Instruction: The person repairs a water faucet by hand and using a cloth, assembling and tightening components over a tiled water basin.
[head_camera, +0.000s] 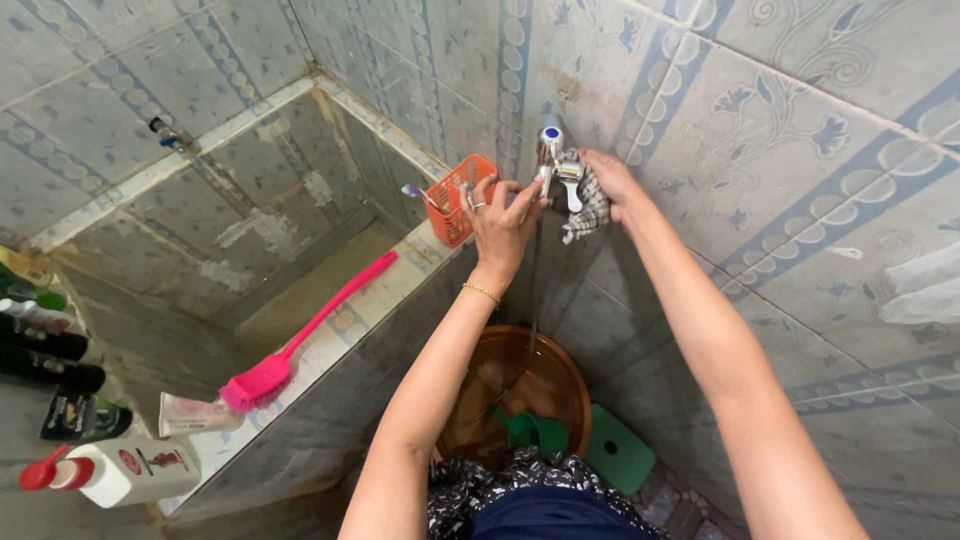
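Up on the tiled wall, one chrome tap has both hands on it: the left hand pinches its lever with curled fingers, and the right hand presses one checked cloth against its side. Below it stands one brown basin holding one green scoop. Along the tank ledge sit one orange basket at the far corner, one pink brush midway and one white bottle at the near end.

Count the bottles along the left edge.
6, possibly more beyond the frame: a white pump bottle lowest, a dark green one above it, then three dark bottles and a green one.
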